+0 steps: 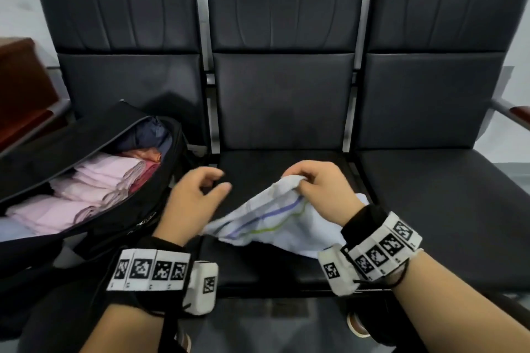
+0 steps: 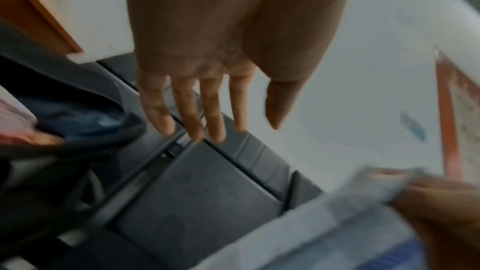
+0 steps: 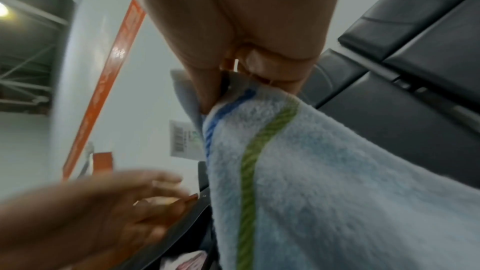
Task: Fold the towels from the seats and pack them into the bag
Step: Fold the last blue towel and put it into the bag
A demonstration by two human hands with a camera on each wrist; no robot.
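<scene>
A pale blue-white towel (image 1: pixel 275 218) with blue and green stripes hangs over the middle seat (image 1: pixel 258 169). My right hand (image 1: pixel 309 180) pinches its upper edge and lifts it; the wrist view shows thumb and fingers clamped on the towel (image 3: pixel 311 182). My left hand (image 1: pixel 200 189) hovers just left of the towel, fingers relaxed and holding nothing, and is blurred in its own view (image 2: pixel 207 106). The open black bag (image 1: pixel 94 209) lies on the left seat, with folded pink towels (image 1: pixel 97 186) and darker cloth inside.
Three black padded seats stand in a row against a pale wall; the right seat (image 1: pixel 441 198) is bare. A brown armrest (image 1: pixel 519 114) juts out at the far right, and brown furniture (image 1: pixel 20 86) stands at the far left.
</scene>
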